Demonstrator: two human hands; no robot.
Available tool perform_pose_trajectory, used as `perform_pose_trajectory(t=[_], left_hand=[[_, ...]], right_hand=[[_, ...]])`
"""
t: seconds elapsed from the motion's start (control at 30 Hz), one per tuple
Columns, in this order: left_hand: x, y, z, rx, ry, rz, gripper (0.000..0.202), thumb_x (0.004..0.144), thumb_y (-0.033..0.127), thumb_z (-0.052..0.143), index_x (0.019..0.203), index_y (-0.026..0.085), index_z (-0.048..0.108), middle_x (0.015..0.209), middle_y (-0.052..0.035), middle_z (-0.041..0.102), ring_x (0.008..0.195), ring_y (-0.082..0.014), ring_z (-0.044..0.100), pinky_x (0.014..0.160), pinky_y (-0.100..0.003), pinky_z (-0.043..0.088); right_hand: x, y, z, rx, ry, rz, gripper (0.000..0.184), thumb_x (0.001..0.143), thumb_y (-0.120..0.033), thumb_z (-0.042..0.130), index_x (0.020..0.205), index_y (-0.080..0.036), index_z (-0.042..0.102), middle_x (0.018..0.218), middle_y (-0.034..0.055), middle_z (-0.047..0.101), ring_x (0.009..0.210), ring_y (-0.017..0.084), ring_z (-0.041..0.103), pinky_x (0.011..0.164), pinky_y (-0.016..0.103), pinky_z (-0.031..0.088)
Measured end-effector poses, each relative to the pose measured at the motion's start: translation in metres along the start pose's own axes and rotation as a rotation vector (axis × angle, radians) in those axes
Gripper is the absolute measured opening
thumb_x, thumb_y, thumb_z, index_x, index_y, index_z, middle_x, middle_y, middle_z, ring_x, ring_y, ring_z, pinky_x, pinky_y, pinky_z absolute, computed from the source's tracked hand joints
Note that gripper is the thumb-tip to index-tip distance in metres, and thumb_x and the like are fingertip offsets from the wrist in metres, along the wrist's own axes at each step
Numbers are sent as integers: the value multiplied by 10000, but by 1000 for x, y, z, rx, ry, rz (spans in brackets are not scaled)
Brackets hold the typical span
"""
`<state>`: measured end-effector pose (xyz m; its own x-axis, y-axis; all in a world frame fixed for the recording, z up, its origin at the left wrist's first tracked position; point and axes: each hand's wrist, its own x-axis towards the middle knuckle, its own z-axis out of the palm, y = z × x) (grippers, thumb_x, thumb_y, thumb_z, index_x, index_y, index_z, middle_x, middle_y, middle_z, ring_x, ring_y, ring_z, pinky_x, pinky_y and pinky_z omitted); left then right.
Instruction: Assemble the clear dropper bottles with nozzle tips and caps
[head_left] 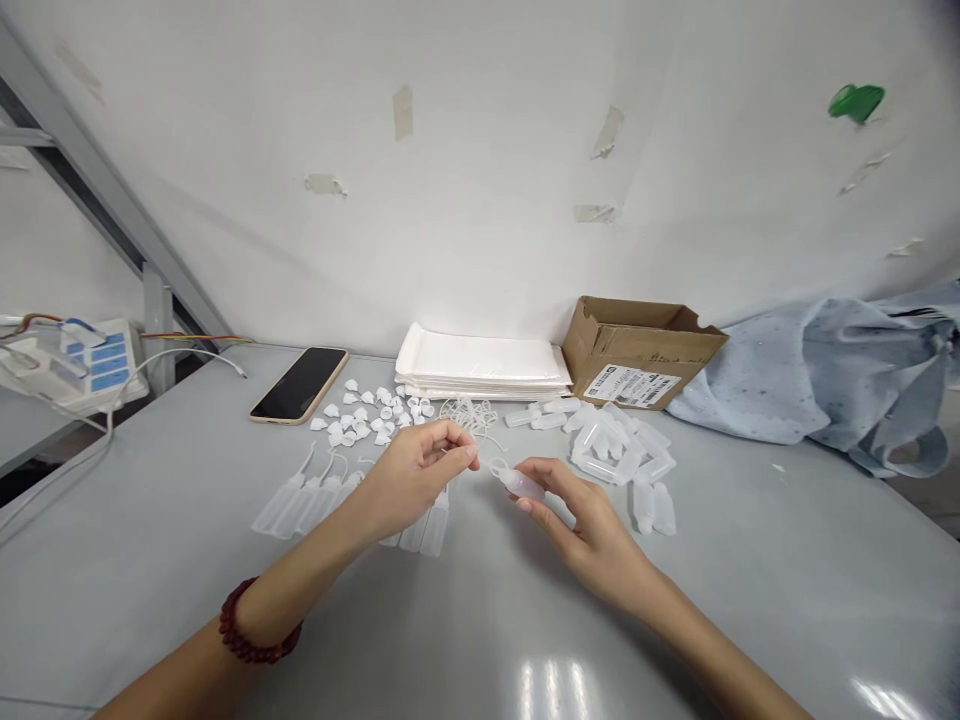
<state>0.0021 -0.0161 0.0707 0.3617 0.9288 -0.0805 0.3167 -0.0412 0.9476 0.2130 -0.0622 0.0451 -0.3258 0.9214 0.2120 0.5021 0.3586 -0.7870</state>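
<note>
My right hand [581, 520] grips a small translucent squeeze bottle [527, 486] between thumb and fingers, its neck pointing left. A thin white loop strap [498, 466] sits at that neck. Close to it, my left hand [420, 470] is closed in a pinch; what its fingertips hold, if anything, is too small to tell. Behind the left hand lie white caps [382, 405] and a tangle of white loop straps [469, 412]. Several bottles with straps [289, 505] lie in a row beside and partly under my left forearm. A heap of bottles without straps [619, 440] is beyond my right hand.
A phone [300, 385] lies at the back left. White padded envelopes [484, 365] are stacked against the wall beside an open cardboard box [641, 355]. Light blue cloth [795, 370] covers the right rear. A power strip with cables [97, 360] stands far left.
</note>
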Motion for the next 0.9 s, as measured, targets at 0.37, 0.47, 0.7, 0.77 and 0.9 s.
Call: perform_pose_trajectory(t=[0.37, 0.47, 0.7, 0.77, 0.9], left_hand=[[-1, 3, -2, -29, 14, -28, 195, 838, 360, 520, 750, 199, 585, 764, 7, 606, 662, -117, 480, 481, -193, 326], [-1, 3, -2, -30, 28, -19, 208, 839, 379, 524, 754, 201, 590, 767, 2, 612, 716, -136, 514, 509, -204, 352], [-1, 2, -1, -2, 19, -16, 225, 840, 390, 514, 755, 192, 579, 762, 1, 594, 650, -123, 498, 494, -203, 356], [-1, 2, -1, 10, 29, -15, 224, 839, 388, 509, 759, 190, 576, 765, -2, 596, 639, -121, 497, 486, -202, 350], [-1, 4, -3, 39, 69, -22, 225, 835, 394, 505, 766, 192, 574, 769, -12, 611, 633, -127, 506, 458, -200, 308]], right_hand=[[0, 2, 1, -27, 5, 12, 174, 930, -240, 459, 1093, -219, 517, 1042, 33, 661, 941, 181, 606, 765, 291, 493], [-1, 3, 2, -32, 13, 11, 171, 929, -247, 460, 1089, -219, 514, 1049, 41, 660, 957, 190, 606, 782, 306, 494], [-2, 2, 3, -28, 37, 2, 188, 929, -256, 460, 1108, -217, 503, 1032, 49, 663, 942, 194, 615, 799, 326, 495], [-2, 2, 2, -30, 45, 1, 187, 931, -262, 458, 1108, -219, 500, 1017, 47, 666, 933, 196, 619, 794, 328, 497], [-2, 2, 1, -15, 46, 19, 191, 936, -282, 451, 1113, -226, 497, 1029, 53, 662, 951, 205, 620, 816, 348, 499]])
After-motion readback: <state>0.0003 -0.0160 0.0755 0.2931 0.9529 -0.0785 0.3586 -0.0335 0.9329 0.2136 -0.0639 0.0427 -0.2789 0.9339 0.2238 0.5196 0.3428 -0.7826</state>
